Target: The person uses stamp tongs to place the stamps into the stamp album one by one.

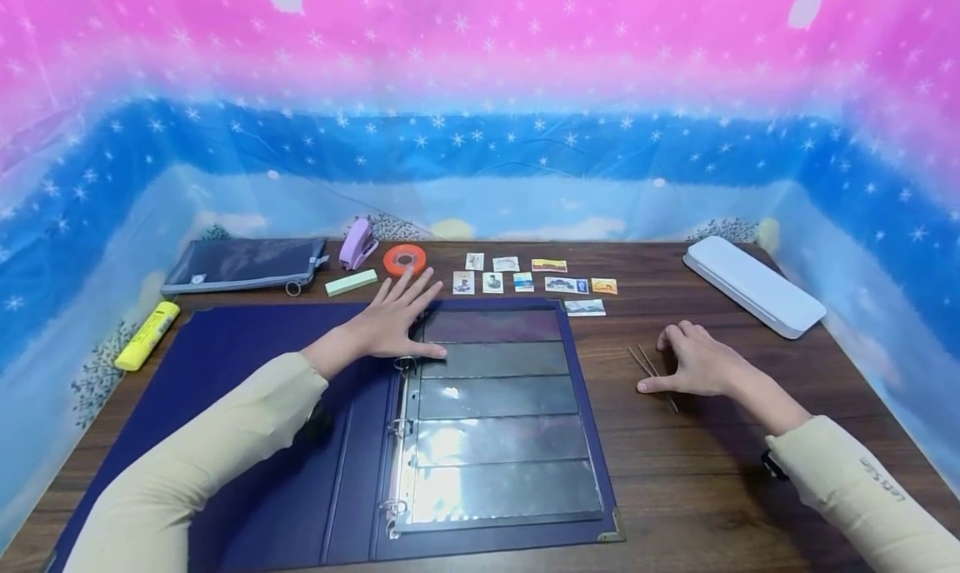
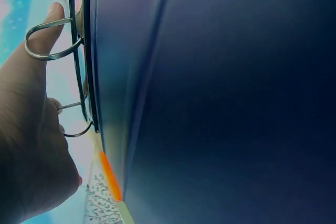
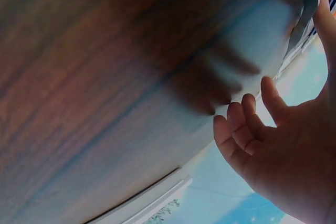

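My left hand [image 1: 390, 319] is spread over the top inner corner of a dark blue ring binder [image 1: 247, 373], fingers pointing away and thumb across the clear pocket page [image 1: 495, 398]. In the left wrist view, the hand [image 2: 31, 124] shows beyond the metal rings [image 2: 55, 56]. Right of the binder, my right hand [image 1: 701, 361] reaches over metal tweezers [image 1: 642, 361] on the table, thumb on the near side and bent fingers on the far side. In the right wrist view, the tweezers [image 3: 304, 24] appear beside the thumb, and the other fingers are spaced away from them.
Several stamps [image 1: 492, 282] lie behind the binder. Along the back left are a zip pouch [image 1: 251, 265], purple stapler [image 1: 357, 244], orange tape roll [image 1: 403, 252] and pale green block [image 1: 351, 283]. A yellow highlighter [image 1: 147, 336] lies left, a white case [image 1: 753, 286] right.
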The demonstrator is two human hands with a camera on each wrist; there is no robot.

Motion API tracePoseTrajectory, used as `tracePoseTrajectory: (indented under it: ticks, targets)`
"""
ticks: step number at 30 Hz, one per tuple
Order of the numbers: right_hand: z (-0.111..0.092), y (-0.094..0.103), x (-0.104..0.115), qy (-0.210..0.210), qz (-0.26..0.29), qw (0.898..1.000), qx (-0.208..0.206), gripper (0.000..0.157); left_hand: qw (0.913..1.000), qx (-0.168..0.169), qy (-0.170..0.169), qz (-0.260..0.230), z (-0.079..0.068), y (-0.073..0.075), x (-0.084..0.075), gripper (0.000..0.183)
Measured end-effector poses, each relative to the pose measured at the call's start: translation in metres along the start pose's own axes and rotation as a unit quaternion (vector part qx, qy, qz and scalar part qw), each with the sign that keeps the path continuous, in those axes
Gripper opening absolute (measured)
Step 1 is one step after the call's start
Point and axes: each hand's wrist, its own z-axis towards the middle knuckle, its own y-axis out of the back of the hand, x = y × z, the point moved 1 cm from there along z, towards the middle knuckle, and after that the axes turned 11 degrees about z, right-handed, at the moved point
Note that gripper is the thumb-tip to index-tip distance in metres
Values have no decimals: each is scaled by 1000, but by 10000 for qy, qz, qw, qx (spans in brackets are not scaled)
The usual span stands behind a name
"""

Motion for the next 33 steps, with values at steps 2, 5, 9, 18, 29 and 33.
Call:
tracePoseTrajectory:
  ticks: [2, 5, 9, 18, 29, 33]
  targets:
    - [0, 0, 0, 65, 103, 9998, 146, 72, 9999, 65, 50, 102, 1, -2, 1, 100]
    - [1, 1, -1, 275, 372, 9986, 270, 55, 9998, 96, 64, 150, 2, -3, 2, 100]
    - [3, 3, -4, 510, 740, 9955, 291, 29, 9999, 93, 23, 89, 3, -3, 2, 100]
    - [11, 3, -10, 555, 935, 9941, 52, 16, 9996, 275, -63, 4, 1, 1, 3, 99]
    - [37, 8, -5, 615, 1456, 9868, -362, 12, 9974, 561, -236, -384, -6, 16, -8, 83]
    - [53, 9, -1, 524, 1425, 9878, -352, 18, 9972, 577, -202, -437, -7, 18, -15, 74]
